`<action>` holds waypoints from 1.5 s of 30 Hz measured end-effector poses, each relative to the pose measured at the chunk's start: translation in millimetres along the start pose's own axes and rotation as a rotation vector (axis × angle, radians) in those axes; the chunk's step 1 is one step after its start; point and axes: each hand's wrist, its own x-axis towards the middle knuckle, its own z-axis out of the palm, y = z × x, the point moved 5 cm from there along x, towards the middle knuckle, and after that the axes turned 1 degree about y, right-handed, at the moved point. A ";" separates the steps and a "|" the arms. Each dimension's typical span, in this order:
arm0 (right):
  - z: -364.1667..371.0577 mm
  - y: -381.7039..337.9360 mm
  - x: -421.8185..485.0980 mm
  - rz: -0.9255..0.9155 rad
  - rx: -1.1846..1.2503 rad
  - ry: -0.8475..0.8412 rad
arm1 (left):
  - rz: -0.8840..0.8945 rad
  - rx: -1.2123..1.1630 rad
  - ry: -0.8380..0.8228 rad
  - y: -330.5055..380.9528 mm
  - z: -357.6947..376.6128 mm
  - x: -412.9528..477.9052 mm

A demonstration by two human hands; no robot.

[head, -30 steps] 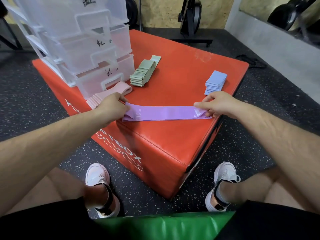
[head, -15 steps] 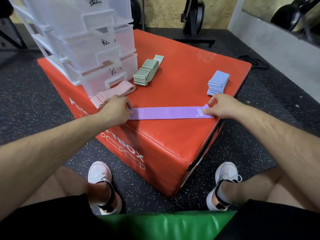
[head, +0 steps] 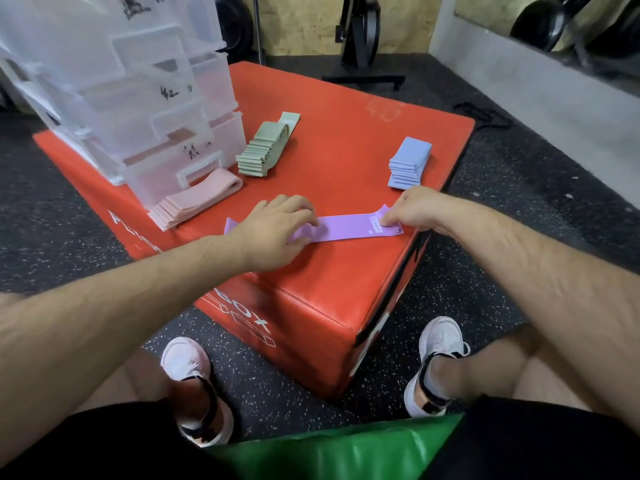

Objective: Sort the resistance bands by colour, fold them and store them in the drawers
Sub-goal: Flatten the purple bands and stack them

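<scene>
A purple resistance band (head: 346, 230) lies flat along the near edge of the red plyo box (head: 346, 126). My left hand (head: 273, 233) rests on the band's left-middle part with its fingers pressing down; the band's left tip shows beyond the wrist. My right hand (head: 419, 211) pinches the right end by the white label, where a corner is lifted. Folded stacks stand on the box: pink bands (head: 197, 199), green bands (head: 266, 147) and blue bands (head: 408, 164). The clear plastic drawer unit (head: 138, 98) stands at the back left with its drawers closed.
The box stands on a dark speckled rubber floor (head: 519, 188). My two shoes are planted on either side of its near corner, and a green pad (head: 346, 452) lies just below me. A black equipment stand (head: 360, 46) and a concrete ledge (head: 536, 81) are behind.
My left hand has slid from the band's left end rightwards onto its middle. My right hand stays at the right end. The camera has moved closer.
</scene>
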 end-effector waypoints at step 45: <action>48.8 -145.9 -11.4 -0.391 0.009 -0.216 | -0.222 -0.083 -0.152 -50.3 -26.0 -9.0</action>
